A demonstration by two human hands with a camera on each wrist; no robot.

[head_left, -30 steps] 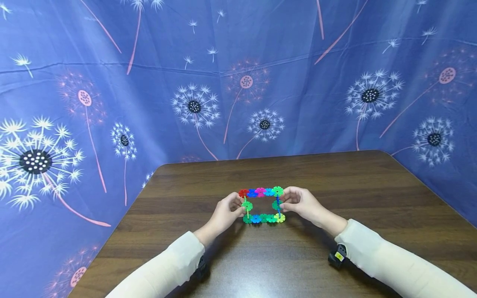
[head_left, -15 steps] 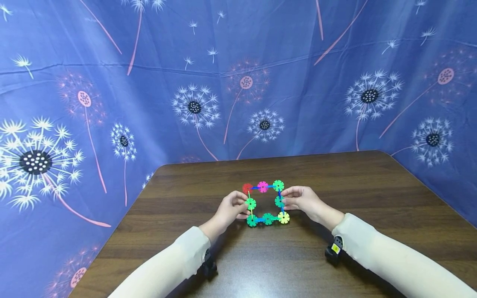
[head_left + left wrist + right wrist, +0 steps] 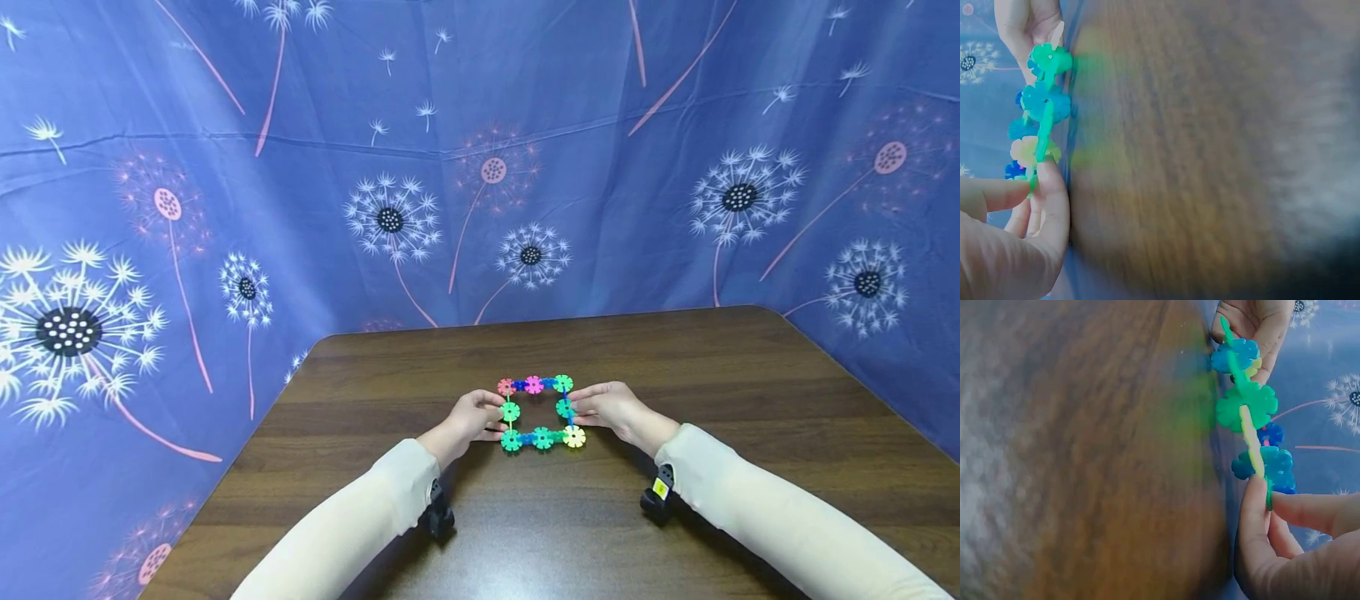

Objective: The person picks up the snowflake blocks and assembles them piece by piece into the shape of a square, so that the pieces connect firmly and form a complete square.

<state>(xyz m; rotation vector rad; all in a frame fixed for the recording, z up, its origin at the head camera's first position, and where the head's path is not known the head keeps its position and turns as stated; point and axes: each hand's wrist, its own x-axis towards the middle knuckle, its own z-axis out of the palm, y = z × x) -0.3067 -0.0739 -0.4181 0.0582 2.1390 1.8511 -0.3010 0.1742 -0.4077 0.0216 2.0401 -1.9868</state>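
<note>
A square frame of interlocking snowflake discs (image 3: pixel 542 438) in red, pink, green, blue and yellow is held between both hands, close over the table. My left hand (image 3: pixel 468 423) pinches its left side at a green disc (image 3: pixel 510 412), thumb on one face and fingers behind. On the opposite side my right hand (image 3: pixel 618 412) pinches a teal-green disc (image 3: pixel 565 408). In the left wrist view the near row shows edge-on, with a blue disc (image 3: pixel 1046 102) in the middle. The right wrist view shows a yellow disc (image 3: pixel 1252 442) right at my right fingertips.
The brown wood-grain table (image 3: pixel 540 533) spreads around the hands. Behind it hangs a blue cloth (image 3: pixel 615 167) with dandelion prints. Black wrist cameras (image 3: pixel 657 495) sit under both cuffs, low over the tabletop.
The frame has tilted from a flat look to facing me more squarely, then leaned back a little. It shifted slightly right, and both hands moved with it, keeping their pinch.
</note>
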